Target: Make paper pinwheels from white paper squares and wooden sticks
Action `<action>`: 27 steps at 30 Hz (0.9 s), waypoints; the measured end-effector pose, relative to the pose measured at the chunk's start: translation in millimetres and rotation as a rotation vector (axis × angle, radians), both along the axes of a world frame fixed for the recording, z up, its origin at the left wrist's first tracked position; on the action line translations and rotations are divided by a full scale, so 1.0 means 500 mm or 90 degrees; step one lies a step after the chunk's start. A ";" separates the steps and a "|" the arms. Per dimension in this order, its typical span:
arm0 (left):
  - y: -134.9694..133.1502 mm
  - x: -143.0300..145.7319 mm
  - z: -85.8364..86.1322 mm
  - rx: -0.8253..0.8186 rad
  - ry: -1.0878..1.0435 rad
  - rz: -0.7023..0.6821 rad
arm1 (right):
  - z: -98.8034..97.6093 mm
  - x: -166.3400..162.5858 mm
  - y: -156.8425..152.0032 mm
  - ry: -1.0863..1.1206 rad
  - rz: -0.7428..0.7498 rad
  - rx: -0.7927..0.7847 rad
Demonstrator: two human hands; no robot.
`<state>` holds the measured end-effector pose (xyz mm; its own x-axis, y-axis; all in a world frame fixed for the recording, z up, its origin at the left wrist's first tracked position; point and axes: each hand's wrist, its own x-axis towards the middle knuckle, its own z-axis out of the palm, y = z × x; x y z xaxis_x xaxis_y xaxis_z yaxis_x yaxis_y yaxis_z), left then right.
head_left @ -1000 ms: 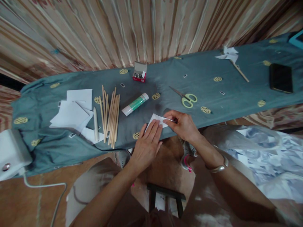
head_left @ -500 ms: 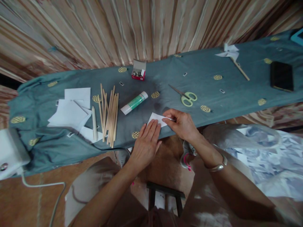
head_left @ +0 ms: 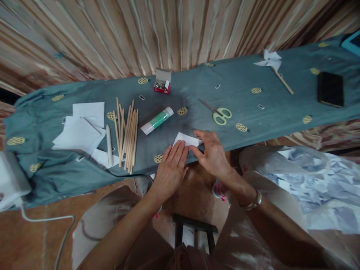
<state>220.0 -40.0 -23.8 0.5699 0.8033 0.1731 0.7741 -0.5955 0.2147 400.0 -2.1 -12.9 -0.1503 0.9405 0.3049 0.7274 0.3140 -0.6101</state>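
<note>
A small folded piece of white paper [head_left: 188, 139] lies at the table's front edge, between my hands. My left hand [head_left: 171, 165] rests flat over its left part, fingers stretched out together and pressing it to the cloth. At the paper's right corner is my right hand [head_left: 212, 152], thumb and forefinger spread apart, with the thumb tip touching the lower edge. My right hand's other fingers are curled and partly hidden. Beyond the paper lie a green and white glue stick [head_left: 157, 120] and scissors [head_left: 218, 112] with light green handles.
Wooden sticks [head_left: 131, 138], a white pen-like rod [head_left: 109, 145] and white paper sheets [head_left: 78, 131] lie left. A red box of metal pins [head_left: 162, 84] stands open behind. Rightward are a paper pinwheel [head_left: 271, 60], a black phone [head_left: 330, 89] and a plastic bag [head_left: 317, 183] of paper pieces.
My right thumb and forefinger have parted from their pinch at the paper's right corner, and the thumb has slid left along the lower edge. My left hand stays on the paper.
</note>
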 end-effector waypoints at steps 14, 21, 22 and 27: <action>-0.039 -0.075 0.001 0.060 0.050 0.051 | -0.024 0.062 0.010 0.014 0.010 0.058; -0.061 -0.107 -0.007 0.091 0.056 0.058 | -0.024 0.070 0.014 0.022 0.019 0.027; -0.063 -0.109 -0.007 0.089 0.058 0.060 | -0.024 0.071 0.015 0.023 0.021 0.022; -0.068 -0.109 -0.007 0.085 0.056 0.075 | -0.017 0.074 0.019 0.080 0.006 -0.014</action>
